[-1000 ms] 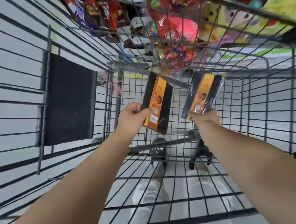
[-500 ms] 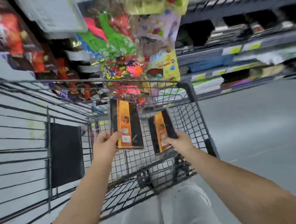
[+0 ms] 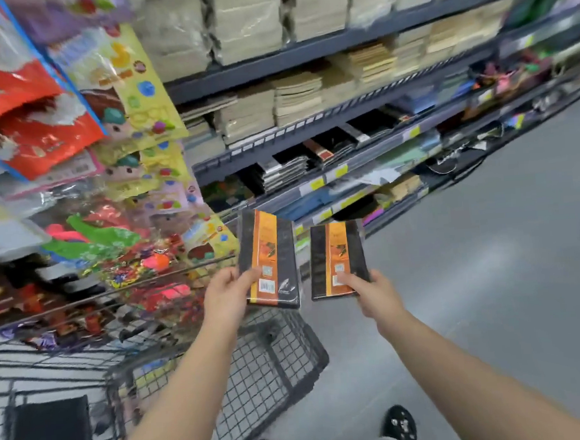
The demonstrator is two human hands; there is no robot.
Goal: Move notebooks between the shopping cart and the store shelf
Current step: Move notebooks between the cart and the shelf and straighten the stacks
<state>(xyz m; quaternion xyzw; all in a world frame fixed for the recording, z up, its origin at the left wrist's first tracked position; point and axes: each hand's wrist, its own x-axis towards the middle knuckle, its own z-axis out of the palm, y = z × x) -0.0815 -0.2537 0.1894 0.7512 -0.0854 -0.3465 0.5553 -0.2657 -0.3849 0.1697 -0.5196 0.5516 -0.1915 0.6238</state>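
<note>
My left hand (image 3: 227, 294) grips a black notebook with an orange band (image 3: 268, 252) by its lower left edge. My right hand (image 3: 376, 292) holds a second, matching notebook (image 3: 337, 254) by its bottom edge. Both notebooks are wrapped in clear film and stand upright in the air, side by side, above the far right corner of the wire shopping cart (image 3: 278, 365). Behind them runs the grey store shelf (image 3: 309, 125), with dark notebooks lying flat in a row on a lower tier.
Stacks of tan paper goods (image 3: 293, 96) fill the upper shelves. Bright toy and snack bags (image 3: 69, 132) hang at the left beyond the cart. A black panel (image 3: 50, 439) sits on the cart's left wall. Grey floor (image 3: 492, 291) opens to the right.
Both hands have lifted the notebooks up out of the cart and carried them right, toward the shelf. My view has swung up from the cart floor to the shelves.
</note>
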